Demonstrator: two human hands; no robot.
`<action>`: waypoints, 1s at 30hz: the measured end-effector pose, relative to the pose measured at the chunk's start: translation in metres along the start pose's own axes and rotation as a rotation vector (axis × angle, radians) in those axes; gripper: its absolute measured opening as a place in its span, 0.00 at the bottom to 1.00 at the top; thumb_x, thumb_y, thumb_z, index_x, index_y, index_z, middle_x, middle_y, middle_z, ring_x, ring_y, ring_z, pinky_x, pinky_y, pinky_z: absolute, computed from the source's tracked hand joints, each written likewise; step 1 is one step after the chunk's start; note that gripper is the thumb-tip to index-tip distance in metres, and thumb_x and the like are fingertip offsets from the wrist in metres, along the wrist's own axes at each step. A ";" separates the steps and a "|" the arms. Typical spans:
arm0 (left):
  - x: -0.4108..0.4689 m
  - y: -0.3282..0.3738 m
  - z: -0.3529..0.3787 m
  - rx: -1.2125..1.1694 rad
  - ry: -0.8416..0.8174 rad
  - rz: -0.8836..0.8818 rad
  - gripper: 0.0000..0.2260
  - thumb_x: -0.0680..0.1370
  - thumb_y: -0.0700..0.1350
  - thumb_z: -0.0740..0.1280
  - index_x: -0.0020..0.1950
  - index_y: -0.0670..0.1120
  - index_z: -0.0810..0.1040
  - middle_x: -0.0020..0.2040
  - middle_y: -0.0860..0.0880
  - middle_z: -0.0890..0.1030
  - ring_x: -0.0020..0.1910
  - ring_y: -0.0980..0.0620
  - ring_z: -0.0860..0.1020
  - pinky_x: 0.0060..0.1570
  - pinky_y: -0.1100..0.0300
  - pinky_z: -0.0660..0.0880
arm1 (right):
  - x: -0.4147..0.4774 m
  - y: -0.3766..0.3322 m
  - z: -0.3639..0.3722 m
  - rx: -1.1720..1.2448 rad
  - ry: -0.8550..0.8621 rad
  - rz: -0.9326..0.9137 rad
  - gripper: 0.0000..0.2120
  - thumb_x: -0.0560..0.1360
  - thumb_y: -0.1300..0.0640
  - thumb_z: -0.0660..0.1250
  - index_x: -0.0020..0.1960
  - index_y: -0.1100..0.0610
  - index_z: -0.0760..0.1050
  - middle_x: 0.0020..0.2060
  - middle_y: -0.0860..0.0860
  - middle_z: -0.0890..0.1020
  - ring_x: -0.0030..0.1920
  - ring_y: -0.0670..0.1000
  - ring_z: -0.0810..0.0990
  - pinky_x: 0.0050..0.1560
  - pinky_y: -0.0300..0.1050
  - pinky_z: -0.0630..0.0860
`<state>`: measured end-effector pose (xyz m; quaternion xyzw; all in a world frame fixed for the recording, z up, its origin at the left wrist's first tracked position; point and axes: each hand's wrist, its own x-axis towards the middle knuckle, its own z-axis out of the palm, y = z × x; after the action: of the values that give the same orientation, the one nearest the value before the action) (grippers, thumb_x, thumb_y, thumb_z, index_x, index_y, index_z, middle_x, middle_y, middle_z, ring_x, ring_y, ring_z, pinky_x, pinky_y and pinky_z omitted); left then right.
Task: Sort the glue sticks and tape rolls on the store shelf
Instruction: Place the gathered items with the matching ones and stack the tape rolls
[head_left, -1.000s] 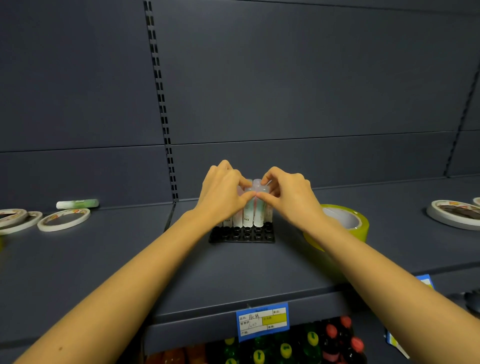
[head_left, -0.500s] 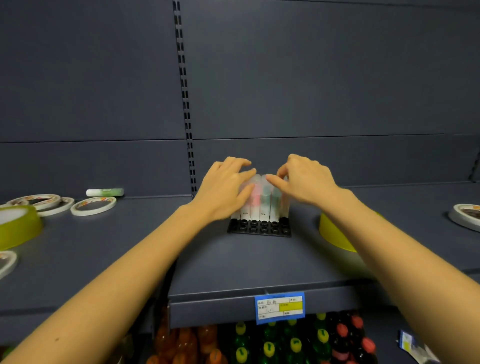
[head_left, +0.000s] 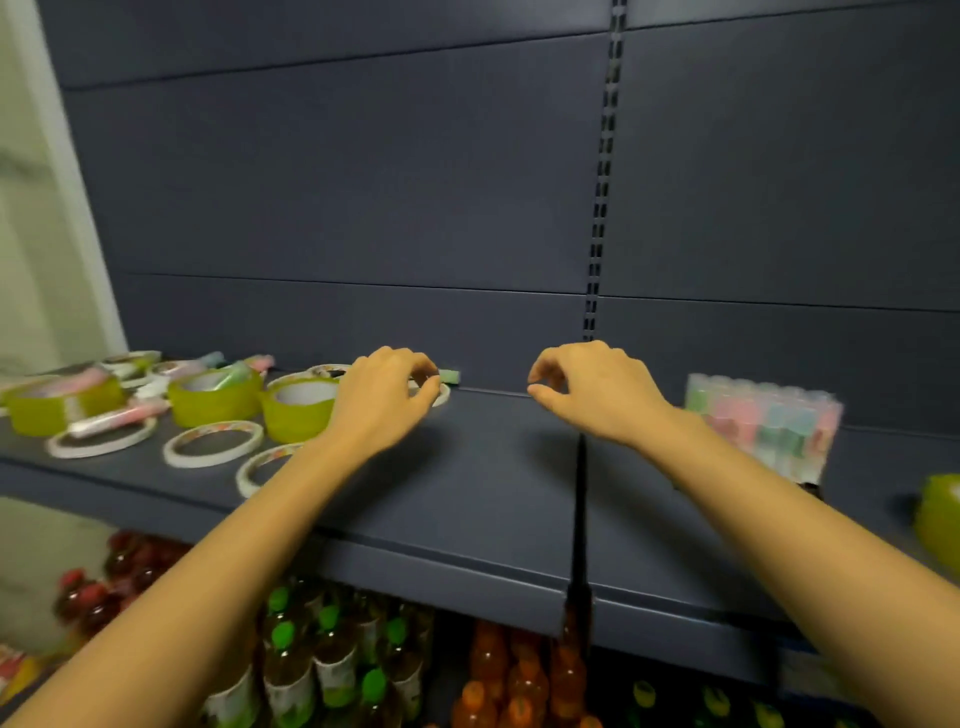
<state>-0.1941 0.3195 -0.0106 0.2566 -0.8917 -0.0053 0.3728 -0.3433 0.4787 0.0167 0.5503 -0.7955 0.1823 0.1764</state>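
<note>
Both hands have left the glue sticks (head_left: 763, 426); left hand (head_left: 382, 402) curls at a far tape ring (head_left: 443, 397), grip unclear; right hand (head_left: 597, 395) loosely curled, empty.

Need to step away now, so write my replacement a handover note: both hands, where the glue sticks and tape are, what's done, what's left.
Left hand: curled over a thin white tape ring by a green glue stick; grip unclear.
Right hand: loosely curled, empty.
Done: pastel glue-stick block stands on the dark grey shelf, right section.
To do: pink loose glue sticks lie mixed among yellow-green tape rolls and flat white rings.
</note>
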 end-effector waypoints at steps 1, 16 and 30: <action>-0.004 -0.017 -0.008 0.028 0.001 -0.021 0.11 0.77 0.48 0.62 0.52 0.46 0.81 0.49 0.47 0.82 0.49 0.47 0.76 0.48 0.52 0.73 | 0.008 -0.014 0.006 0.017 -0.017 -0.010 0.10 0.77 0.48 0.60 0.54 0.48 0.76 0.50 0.46 0.81 0.51 0.52 0.79 0.45 0.43 0.72; -0.043 -0.234 -0.085 0.331 -0.117 -0.349 0.17 0.76 0.54 0.62 0.31 0.46 0.74 0.37 0.44 0.79 0.41 0.43 0.79 0.35 0.58 0.68 | 0.132 -0.170 0.132 0.222 -0.331 0.298 0.32 0.77 0.37 0.52 0.64 0.63 0.69 0.57 0.61 0.79 0.56 0.60 0.77 0.58 0.52 0.72; -0.022 -0.272 -0.057 0.326 -0.531 -0.223 0.17 0.78 0.54 0.59 0.42 0.43 0.77 0.49 0.42 0.81 0.45 0.45 0.77 0.41 0.59 0.68 | 0.124 -0.171 0.126 0.198 -0.121 0.461 0.18 0.78 0.51 0.55 0.50 0.65 0.76 0.50 0.65 0.81 0.54 0.62 0.77 0.50 0.48 0.72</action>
<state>-0.0198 0.1036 -0.0383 0.3985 -0.9133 0.0300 0.0783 -0.2341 0.2611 -0.0165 0.3790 -0.8873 0.2614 0.0273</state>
